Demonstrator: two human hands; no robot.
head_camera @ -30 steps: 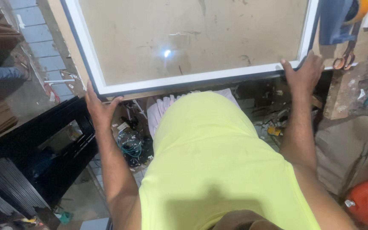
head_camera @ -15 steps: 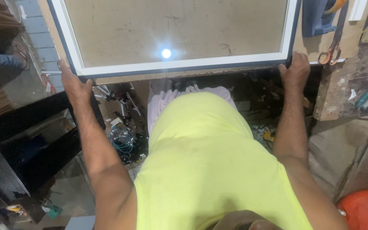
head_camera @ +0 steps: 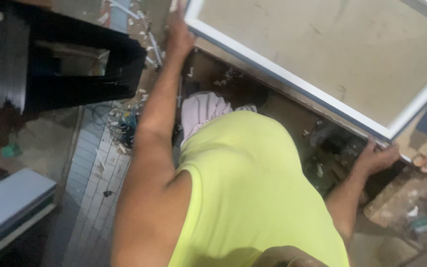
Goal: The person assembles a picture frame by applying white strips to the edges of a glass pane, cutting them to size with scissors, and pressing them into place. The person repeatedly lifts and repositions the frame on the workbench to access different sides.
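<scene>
The 2 hands grip a white frame (head_camera: 292, 79) lying tilted over the cluttered worktop (head_camera: 322, 148). The left hand (head_camera: 180, 32) curls on its far-left corner; the right hand (head_camera: 379, 158) pinches the near-right corner. Its long axis runs between them, both equally close.

No packages, labels, signs or screens can be made out in this view. The small scraps scattered over the floor from about nine to twelve o'clock of the person are too blurred to identify as any of these.
</scene>
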